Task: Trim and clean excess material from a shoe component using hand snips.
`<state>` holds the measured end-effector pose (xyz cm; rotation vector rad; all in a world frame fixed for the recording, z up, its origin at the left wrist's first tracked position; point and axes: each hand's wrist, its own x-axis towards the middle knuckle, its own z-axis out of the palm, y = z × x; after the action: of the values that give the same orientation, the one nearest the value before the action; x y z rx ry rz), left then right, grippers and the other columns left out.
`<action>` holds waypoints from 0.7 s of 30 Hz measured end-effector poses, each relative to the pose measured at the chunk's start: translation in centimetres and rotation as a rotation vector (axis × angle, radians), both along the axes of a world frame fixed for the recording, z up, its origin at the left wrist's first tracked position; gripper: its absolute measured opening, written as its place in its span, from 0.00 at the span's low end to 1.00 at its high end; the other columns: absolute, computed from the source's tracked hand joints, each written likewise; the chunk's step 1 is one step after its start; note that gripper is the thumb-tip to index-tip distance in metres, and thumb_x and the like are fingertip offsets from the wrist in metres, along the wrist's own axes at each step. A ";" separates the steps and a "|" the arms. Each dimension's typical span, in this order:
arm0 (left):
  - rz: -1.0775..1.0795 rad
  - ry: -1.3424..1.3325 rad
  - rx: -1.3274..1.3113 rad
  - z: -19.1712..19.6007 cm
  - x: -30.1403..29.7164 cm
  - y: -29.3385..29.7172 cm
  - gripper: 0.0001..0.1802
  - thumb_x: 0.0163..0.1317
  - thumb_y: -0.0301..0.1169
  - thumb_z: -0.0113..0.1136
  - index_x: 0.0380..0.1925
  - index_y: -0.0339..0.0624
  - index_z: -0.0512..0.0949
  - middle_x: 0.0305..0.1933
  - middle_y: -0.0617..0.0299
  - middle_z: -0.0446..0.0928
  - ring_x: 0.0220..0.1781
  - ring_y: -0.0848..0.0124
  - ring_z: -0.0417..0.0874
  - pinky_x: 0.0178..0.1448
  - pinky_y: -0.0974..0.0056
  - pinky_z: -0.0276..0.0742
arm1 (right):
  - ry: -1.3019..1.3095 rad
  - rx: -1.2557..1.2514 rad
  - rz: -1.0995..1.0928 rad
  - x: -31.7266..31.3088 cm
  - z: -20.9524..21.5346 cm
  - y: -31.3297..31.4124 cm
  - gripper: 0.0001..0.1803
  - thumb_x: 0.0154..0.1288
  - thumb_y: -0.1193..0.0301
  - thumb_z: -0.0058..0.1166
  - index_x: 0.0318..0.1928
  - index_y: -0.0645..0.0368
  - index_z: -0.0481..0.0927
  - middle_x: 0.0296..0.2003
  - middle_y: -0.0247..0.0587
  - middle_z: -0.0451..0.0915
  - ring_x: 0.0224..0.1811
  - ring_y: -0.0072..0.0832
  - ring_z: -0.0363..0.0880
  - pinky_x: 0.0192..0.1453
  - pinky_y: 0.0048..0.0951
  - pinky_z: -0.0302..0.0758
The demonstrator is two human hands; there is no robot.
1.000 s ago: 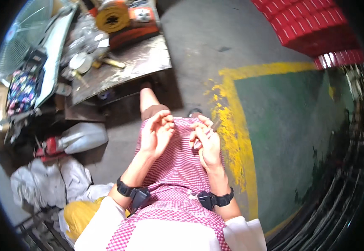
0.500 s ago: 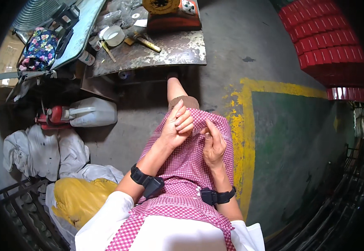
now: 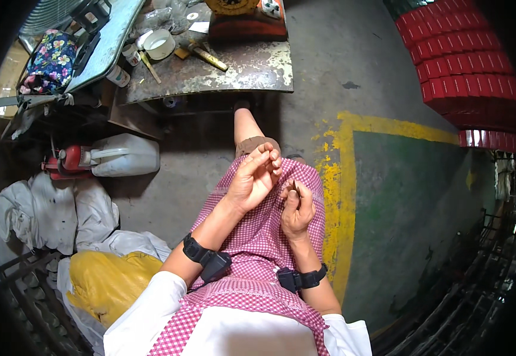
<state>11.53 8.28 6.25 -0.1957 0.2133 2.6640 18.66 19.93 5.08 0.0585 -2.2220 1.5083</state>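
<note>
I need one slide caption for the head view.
Left hand open, right hand pinching a dark piece, above a checked apron.

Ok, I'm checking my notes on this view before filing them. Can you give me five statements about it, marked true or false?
1. The right hand pinches a small dark piece. True.
2. The left hand grips a white jug's handle. False: it is over the checked apron, fingers curled, nothing visible in it.
3. A round white tub stands on the worn table. True.
4. The red stack is at the upper left. False: it is at the upper right.
5. Yellow material lies at the lower left. True.
</note>
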 end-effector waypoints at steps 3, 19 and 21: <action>0.015 0.044 -0.070 0.1 0.3 0.2 0.15 0.59 0.20 0.52 0.47 0.40 0.68 0.43 0.60 0.72 0.48 0.71 0.73 0.51 0.71 0.73 | -0.021 -0.036 -0.006 0.2 0.2 0.0 0.14 0.69 0.69 0.41 0.45 0.69 0.71 0.27 0.42 0.77 0.24 0.25 0.75 0.28 0.22 0.73; 0.167 0.353 -0.693 0.2 1.0 1.3 0.22 0.58 0.15 0.50 0.54 0.33 0.64 0.52 0.51 0.72 0.55 0.61 0.75 0.60 0.64 0.70 | -0.086 -0.181 -0.067 0.0 0.3 0.8 0.19 0.68 0.69 0.35 0.48 0.69 0.74 0.24 0.36 0.75 0.19 0.18 0.66 0.23 0.18 0.64; 0.141 0.339 -0.686 0.1 1.1 1.7 0.19 0.62 0.18 0.47 0.54 0.32 0.64 0.50 0.49 0.73 0.53 0.62 0.76 0.58 0.63 0.73 | -0.074 -0.171 -0.069 0.2 0.3 1.0 0.19 0.69 0.68 0.35 0.49 0.69 0.73 0.24 0.36 0.75 0.19 0.16 0.65 0.22 0.17 0.63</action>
<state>12.59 10.01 6.36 0.0355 1.2598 2.6385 18.82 20.91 5.35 -0.1280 -2.1181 1.6806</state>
